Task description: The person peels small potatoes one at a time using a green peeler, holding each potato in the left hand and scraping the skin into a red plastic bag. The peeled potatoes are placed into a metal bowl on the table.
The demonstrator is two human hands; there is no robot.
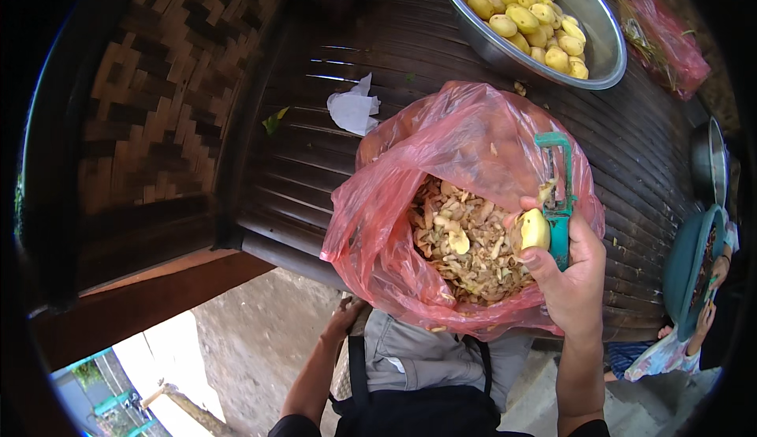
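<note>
My right hand (568, 271) grips a green peeler (560, 200) together with a partly peeled potato (534, 230), the potato between thumb and fingers. Peel clings near the peeler's blade. Below them a pink plastic bag (378, 200) lies with its mouth spread wide, full of potato peelings (473, 242); a yellow slice rests on top. My left hand (348, 314) is low at the bench's front edge, beside my lap, away from the bag; its fingers are dim and partly hidden.
A metal basin (597, 70) of peeled potatoes (523, 20) stands at the back. White paper (353, 107) and a leaf (275, 120) lie on the bamboo slats (295, 165). Another pink bag (668, 46) is at the right. Another person's hands (718, 271) are at a teal basin (686, 265).
</note>
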